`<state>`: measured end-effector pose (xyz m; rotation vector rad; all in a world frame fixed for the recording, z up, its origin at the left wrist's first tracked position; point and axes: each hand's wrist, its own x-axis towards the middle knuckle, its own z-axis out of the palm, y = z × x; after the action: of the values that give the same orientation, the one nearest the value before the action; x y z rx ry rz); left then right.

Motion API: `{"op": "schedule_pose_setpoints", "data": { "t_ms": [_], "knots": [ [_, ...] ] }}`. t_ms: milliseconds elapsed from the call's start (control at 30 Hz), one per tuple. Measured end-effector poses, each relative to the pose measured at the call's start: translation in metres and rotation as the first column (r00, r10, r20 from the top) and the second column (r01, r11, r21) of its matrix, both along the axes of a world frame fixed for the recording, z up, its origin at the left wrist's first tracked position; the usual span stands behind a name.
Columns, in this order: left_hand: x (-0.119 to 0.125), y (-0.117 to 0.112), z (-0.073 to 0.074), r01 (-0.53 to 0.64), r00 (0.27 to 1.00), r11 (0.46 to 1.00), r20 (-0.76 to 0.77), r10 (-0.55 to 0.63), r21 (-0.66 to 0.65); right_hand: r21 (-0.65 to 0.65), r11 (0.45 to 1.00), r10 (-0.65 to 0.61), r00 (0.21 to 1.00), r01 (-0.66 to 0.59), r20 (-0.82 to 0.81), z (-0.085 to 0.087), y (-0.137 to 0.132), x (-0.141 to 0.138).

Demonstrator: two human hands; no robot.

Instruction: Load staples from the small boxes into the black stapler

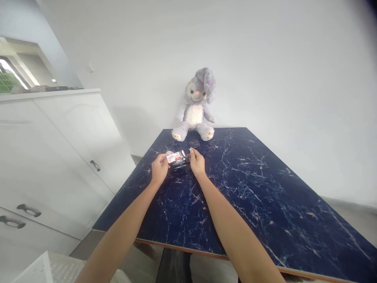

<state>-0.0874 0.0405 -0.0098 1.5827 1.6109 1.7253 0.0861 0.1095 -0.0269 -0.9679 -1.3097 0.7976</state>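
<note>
A small white-and-red cardboard box (173, 157) is gripped at its left end by my left hand (160, 169), fingers closed on it. The box's right end looks open, with a white flap standing out. Close to that end, my right hand (197, 161) is closed in a pinch, and a small whitish bit shows at its fingertips; I cannot make out what it is. Glossy black or clear material (181, 162) lies just under the box, between both hands. Behind the box a second white-and-red piece (169, 152) shows in part.
A dark blue marble-patterned table (250, 196) spreads out below my hands. At its far edge a grey-lilac plush toy (194, 114) sits against the white wall. White cabinets (59, 157) stand to the left, and a white perforated basket (59, 267) is at lower left.
</note>
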Motion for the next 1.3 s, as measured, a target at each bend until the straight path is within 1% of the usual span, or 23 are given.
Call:
{"op": "schedule_pose_setpoints", "data": {
  "t_ms": [100, 233, 333, 400, 467, 533, 600, 667, 700, 767, 833, 900, 1033, 1133, 1300],
  "knots": [
    [0.002, 0.000, 0.001, 0.008, 1.000, 1.000, -0.013, -0.008, 0.000, 0.147, 0.989, -0.037, 0.994, 0.022, 0.099, 0.003, -0.007, -0.002],
    [-0.001, 0.001, -0.001, -0.001, 0.998, 0.999, -0.069, 0.004, 0.040, 0.205, 0.979, -0.069, 0.974, 0.024, 0.214, 0.007, -0.018, -0.005],
    [-0.003, 0.003, -0.003, -0.001, 0.996, 0.998, -0.090, 0.006, 0.056, 0.267, 0.964, -0.066, 0.967, -0.001, 0.245, 0.008, -0.021, -0.005],
    [-0.004, 0.003, -0.004, 0.007, 0.996, 0.999, -0.089, -0.003, 0.050, 0.285, 0.958, -0.052, 0.966, -0.023, 0.254, 0.008, -0.021, -0.006],
    [-0.003, 0.002, -0.004, 0.028, 0.996, 0.999, -0.091, -0.025, 0.038, 0.271, 0.963, -0.056, 0.965, -0.017, 0.257, 0.008, -0.020, -0.006],
    [-0.003, 0.003, -0.005, 0.057, 0.995, 0.998, -0.086, -0.054, 0.030, 0.226, 0.974, -0.072, 0.970, 0.018, 0.233, 0.008, -0.018, -0.006],
    [-0.003, 0.004, -0.006, 0.087, 0.995, 0.996, -0.046, -0.086, 0.029, 0.163, 0.985, -0.092, 0.978, 0.061, 0.189, 0.008, -0.016, -0.006],
    [-0.003, 0.007, -0.008, 0.123, 0.992, 0.992, 0.022, -0.123, 0.021, 0.100, 0.993, -0.082, 0.986, 0.068, 0.145, 0.008, -0.013, -0.005],
    [-0.002, 0.008, -0.009, 0.147, 0.987, 0.989, 0.062, -0.147, 0.011, 0.068, 0.997, -0.050, 0.992, 0.042, 0.119, 0.007, -0.011, -0.004],
    [0.000, 0.011, -0.011, 0.200, 0.968, 0.980, 0.156, -0.196, -0.008, -0.001, 0.999, 0.052, 0.998, -0.052, 0.042, 0.006, -0.008, -0.004],
    [0.003, 0.012, -0.013, 0.256, 0.937, 0.966, 0.251, -0.244, -0.017, -0.053, 0.987, 0.146, 0.988, -0.149, -0.057, 0.006, -0.005, -0.003],
    [0.007, 0.012, -0.014, 0.302, 0.906, 0.953, 0.320, -0.278, -0.027, -0.061, 0.983, 0.167, 0.977, -0.176, -0.132, 0.005, -0.004, -0.003],
    [0.013, 0.009, -0.010, 0.323, 0.870, 0.945, 0.410, -0.272, -0.059, -0.029, 0.990, 0.132, 0.972, -0.141, -0.195, 0.005, -0.003, -0.002],
    [0.014, 0.006, -0.007, 0.348, 0.848, 0.936, 0.447, -0.286, -0.061, -0.032, 0.992, 0.117, 0.974, -0.125, -0.193, 0.004, -0.003, -0.002],
    [0.017, 0.003, -0.007, 0.482, 0.803, 0.872, 0.442, -0.401, -0.083, -0.009, 0.999, 0.051, 0.990, -0.053, -0.134, 0.004, -0.005, -0.001]
  ]
}}
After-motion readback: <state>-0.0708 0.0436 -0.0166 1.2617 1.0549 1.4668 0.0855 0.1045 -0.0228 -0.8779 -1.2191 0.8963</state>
